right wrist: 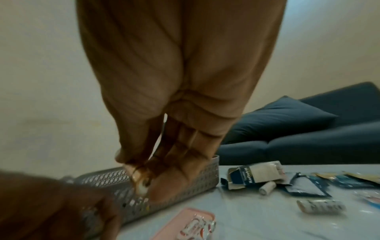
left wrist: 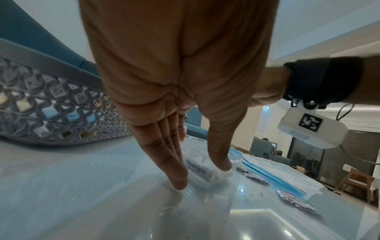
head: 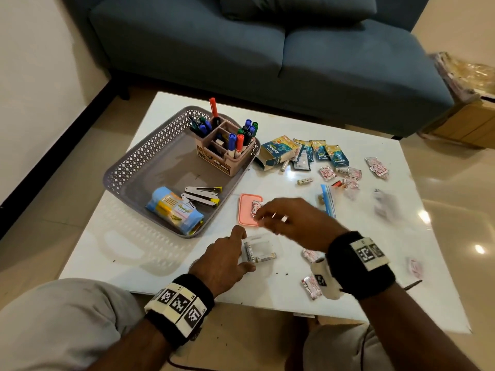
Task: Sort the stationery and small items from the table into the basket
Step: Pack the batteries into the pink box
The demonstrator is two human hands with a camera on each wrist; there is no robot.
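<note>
A clear plastic battery case [head: 263, 247] lies near the table's front edge with batteries [left wrist: 198, 170] inside. My left hand [head: 244, 249] holds its left end between straight fingers [left wrist: 174, 175] and thumb. My right hand [head: 263, 220] hovers just above the case, blurred. Its fingertips [right wrist: 131, 172] pinch a small white cylinder [right wrist: 141, 188], seemingly a battery. The grey lattice basket [head: 128, 167] stands to the left, holding a pen organiser [head: 225, 153], staplers [head: 203, 195] and a blue roll [head: 174, 210].
A pink lid [head: 245, 210] with a sachet on it lies beyond the case. Further right are an opened battery box [head: 278, 152], a loose battery [head: 304, 180], blue packets, a zip bag [head: 328, 200] and several red-and-white sachets [head: 377, 167]. A blue sofa stands behind the table.
</note>
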